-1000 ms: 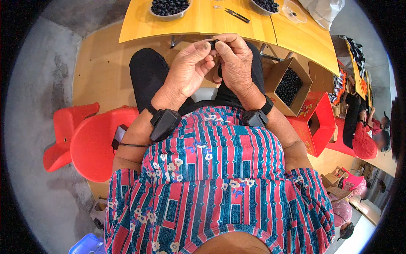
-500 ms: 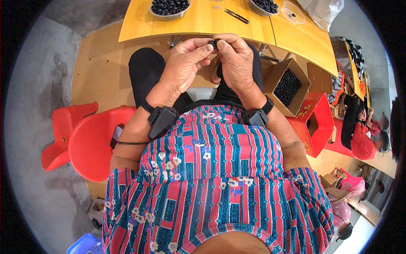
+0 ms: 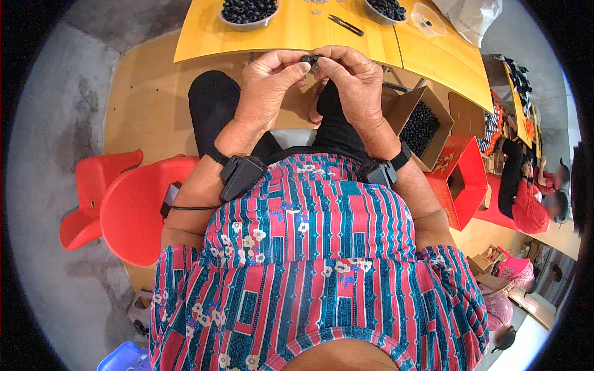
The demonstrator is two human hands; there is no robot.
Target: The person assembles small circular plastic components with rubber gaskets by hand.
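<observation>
A small round black part (image 3: 307, 60) is pinched between the thumb and fingers of my left hand (image 3: 272, 80). The fingertips of my right hand (image 3: 351, 77) press together on another dark bit right beside it, too small and covered to name. Both hands meet in front of the table's near edge, above my lap. On the table stands a clear bowl (image 3: 249, 26) heaped with black ring-like pieces, with a second bowl (image 3: 396, 21) of black pieces farther right. Between the bowls lies a pair of black thread snips (image 3: 346, 25).
A cardboard box (image 3: 440, 137) of black pieces stands right of my knees, beside a red box (image 3: 461, 179). Red plastic chairs (image 3: 133, 210) are at my left. A clear lid (image 3: 427, 17) and white bag (image 3: 473, 18) lie on the table. People (image 3: 529, 204) sit far right.
My hands have drawn slightly apart, the right wrist shifting a little to the right. More of the black part now shows between the fingertips.
</observation>
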